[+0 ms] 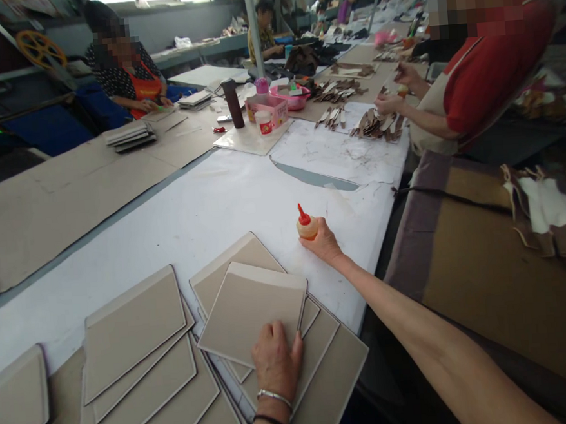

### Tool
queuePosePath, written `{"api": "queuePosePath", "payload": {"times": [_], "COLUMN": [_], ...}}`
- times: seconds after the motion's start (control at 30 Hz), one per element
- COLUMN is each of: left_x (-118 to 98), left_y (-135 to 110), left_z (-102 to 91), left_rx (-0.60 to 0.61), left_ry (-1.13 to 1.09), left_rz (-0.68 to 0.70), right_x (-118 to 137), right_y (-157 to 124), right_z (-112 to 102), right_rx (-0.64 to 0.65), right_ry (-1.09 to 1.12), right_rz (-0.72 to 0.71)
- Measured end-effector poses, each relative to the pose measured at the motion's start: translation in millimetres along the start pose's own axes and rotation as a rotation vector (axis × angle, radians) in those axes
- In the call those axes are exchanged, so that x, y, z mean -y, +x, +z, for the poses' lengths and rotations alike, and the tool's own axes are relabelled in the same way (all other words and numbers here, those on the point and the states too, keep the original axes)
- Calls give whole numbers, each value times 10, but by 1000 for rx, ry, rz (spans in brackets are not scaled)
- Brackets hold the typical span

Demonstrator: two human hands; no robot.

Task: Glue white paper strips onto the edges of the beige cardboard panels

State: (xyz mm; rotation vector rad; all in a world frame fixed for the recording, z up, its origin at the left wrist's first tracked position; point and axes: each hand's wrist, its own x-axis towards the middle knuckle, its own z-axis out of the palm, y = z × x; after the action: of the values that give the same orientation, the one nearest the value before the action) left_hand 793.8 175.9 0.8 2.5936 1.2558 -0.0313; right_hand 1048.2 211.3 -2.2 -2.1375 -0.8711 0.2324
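My right hand (324,242) is wrapped round a small translucent squeeze bottle (307,228) with a red nozzle cap and amber liquid inside. It holds the bottle upright at the white-covered table. Nearer to me, my left hand (277,354), with a silver bangle at the wrist, grips the lower right edge of a beige panel (251,304). Its fingers are bent on top and the thumb is at the edge; the fingertips are partly hidden. That panel lies askew on several similar dark-edged beige panels (339,356). Left of it, another fanned stack (136,332) overlaps down toward me.
More panels (18,402) lie at the far left. Beyond are a dark tumbler (233,104), a pink box (276,112) and brown-and-white strips (376,125). A person in red (487,75) stands at the right; another (128,74) works at the back left. A brown-topped surface (491,275) adjoins at right.
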Motion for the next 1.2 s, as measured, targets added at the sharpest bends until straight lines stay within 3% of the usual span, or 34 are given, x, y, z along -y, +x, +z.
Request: {"api": "queuePosePath", "payload": {"times": [0.2,0.3,0.4,0.5,0.7,0.93,1.2], "left_x": [-11,-22,-20,-3,22,7,5], "left_y": [19,15,12,16,25,22,34], "left_z": [-41,-63,-72,-67,-80,-125,-149], "left_rx": [22,34,41,39,57,47,70], "left_ry": [19,30,35,34,47,16,1], "left_rz": [12,11,6,15,30,26,30], "right_x": [57,-7,-38,-13,83,87,104], "right_y": [-470,-720,-897,-1003,-1090,-1100,-1066], "right_z": [-796,-1171,-1358,-1355,-1140,-970,-854], "right_rx": [174,270,314,366,440,385,360], "right_ry": [-384,-545,-664,-753,-874,-836,-799], "right_rz": [-438,-479,-479,-494,-490,-506,-628]}}
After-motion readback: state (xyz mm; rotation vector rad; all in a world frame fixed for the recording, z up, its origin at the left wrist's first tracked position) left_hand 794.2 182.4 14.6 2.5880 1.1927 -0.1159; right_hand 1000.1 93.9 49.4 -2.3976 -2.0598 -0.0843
